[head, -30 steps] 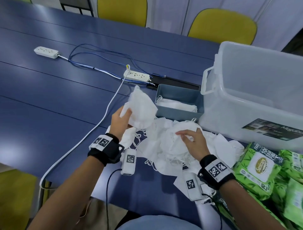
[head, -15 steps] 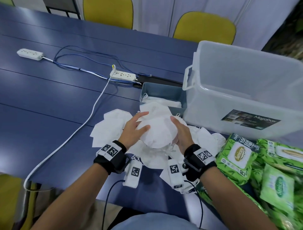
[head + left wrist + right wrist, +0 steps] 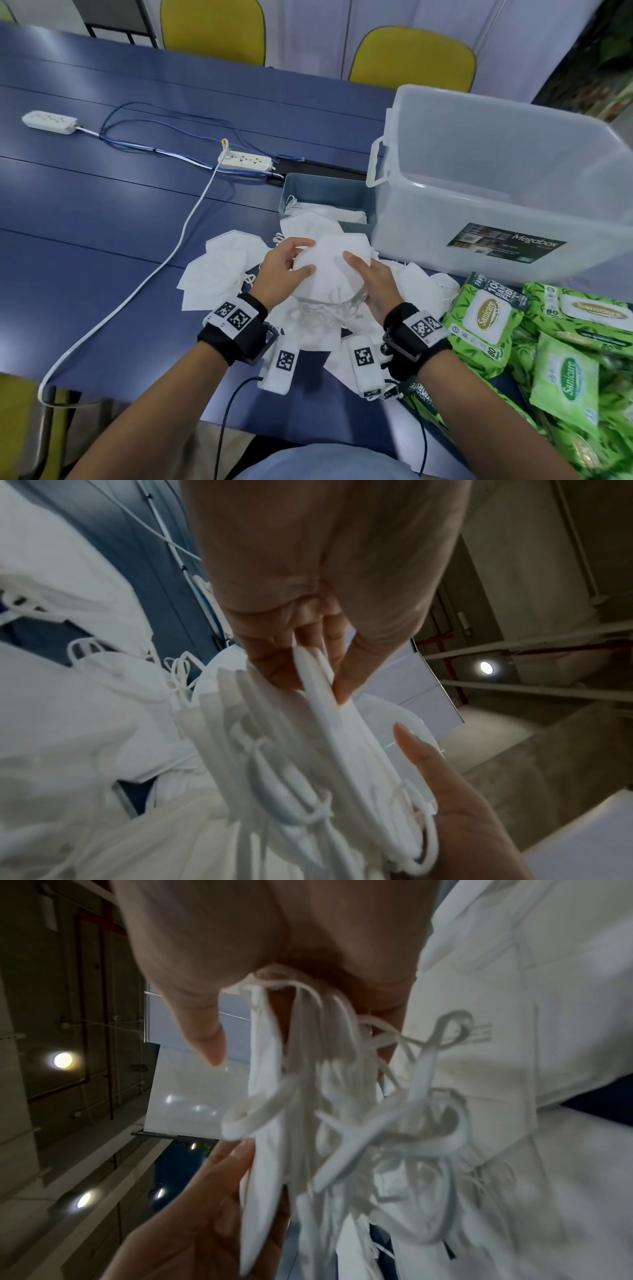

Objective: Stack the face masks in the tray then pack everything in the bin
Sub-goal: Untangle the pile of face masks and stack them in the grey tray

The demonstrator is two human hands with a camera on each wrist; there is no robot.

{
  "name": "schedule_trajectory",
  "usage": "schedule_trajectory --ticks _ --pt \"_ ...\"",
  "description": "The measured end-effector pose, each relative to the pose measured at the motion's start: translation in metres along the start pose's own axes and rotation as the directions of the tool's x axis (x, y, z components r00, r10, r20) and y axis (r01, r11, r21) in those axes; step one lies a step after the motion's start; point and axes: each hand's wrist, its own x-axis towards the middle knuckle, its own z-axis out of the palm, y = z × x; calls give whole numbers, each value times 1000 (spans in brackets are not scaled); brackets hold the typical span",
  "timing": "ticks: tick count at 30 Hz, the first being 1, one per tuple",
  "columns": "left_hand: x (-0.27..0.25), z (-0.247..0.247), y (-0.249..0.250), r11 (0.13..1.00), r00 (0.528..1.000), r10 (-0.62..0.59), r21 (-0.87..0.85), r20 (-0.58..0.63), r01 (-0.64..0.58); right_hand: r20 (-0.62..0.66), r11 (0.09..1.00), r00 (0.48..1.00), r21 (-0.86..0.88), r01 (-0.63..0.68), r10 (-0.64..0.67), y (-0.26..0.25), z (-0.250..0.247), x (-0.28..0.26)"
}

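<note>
Face masks (image 3: 329, 270) gathered in a small stack between our two hands, above the loose pile on the table.

Our left hand (image 3: 282, 274) grips the stack's left edge, thumb on top and fingers beneath; our right hand (image 3: 375, 284) clasps the right edge, ear loops dangling under it. More masks (image 3: 219, 270) lie spread on the blue table (image 3: 102, 222) toward its near edge. Just beyond our hands sits the grey tray (image 3: 322, 193) with masks already in it, touching the clear bin (image 3: 496, 192) on its right. Green wipe packs (image 3: 486, 322) crowd the near right corner.
</note>
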Motion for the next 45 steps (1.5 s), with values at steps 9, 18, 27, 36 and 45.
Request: schedule_trajectory --ticks 9,18,27,36,45 --pt "12 3 8 983 995 24 182 96 -41 -17 999 1000 -54 1 -2 2 -13 5" --pt "55 -13 -18 933 991 -25 354 -128 70 -23 994 994 -8 108 -108 -2 -33 9" --pt "91 -14 -41 904 914 -238 270 -329 332 -100 998 993 1 55 -55 -10 -48 9" --pt "108 -3 -49 914 890 -295 168 -348 369 -179 1000 983 -8 25 -26 0 -62 10" --pt "105 9 -32 906 967 -61 393 -248 158 -185 997 981 -60 55 -65 3 -64 9"
